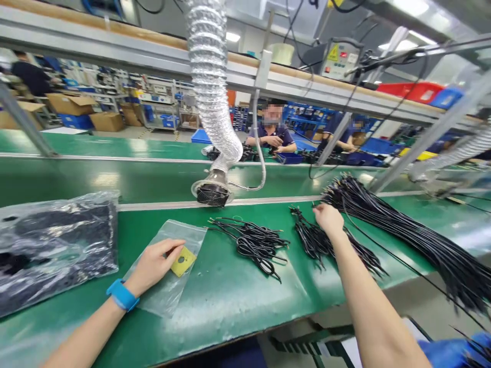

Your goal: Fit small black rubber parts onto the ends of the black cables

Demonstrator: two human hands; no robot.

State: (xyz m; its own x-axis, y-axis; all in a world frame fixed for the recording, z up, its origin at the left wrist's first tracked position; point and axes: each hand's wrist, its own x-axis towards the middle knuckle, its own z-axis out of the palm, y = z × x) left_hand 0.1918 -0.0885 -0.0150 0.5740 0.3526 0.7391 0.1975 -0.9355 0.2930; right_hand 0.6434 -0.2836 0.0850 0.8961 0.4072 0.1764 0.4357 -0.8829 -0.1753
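Observation:
My left hand [156,263], with a blue wristband [123,295], pinches a small yellow square plate [183,261] by its upper edge. The plate has a round hole in its middle. Beneath them a clear zip bag [164,301] lies flat on the green bench. At the right, my right hand [329,220] is closed, its fingertips at the end of a black cable that is mostly hidden. Just below that hand spreads a bundle of short black cables [309,237]. Between my hands lies another group of looped short black cables [253,243].
Long black cables [406,230] run over the bench's right edge. A clear bag of dark parts [61,245] lies left. A silver duct [209,76] with a round fan hood [213,191] hangs above the bench's far side. A co-worker [273,134] sits opposite.

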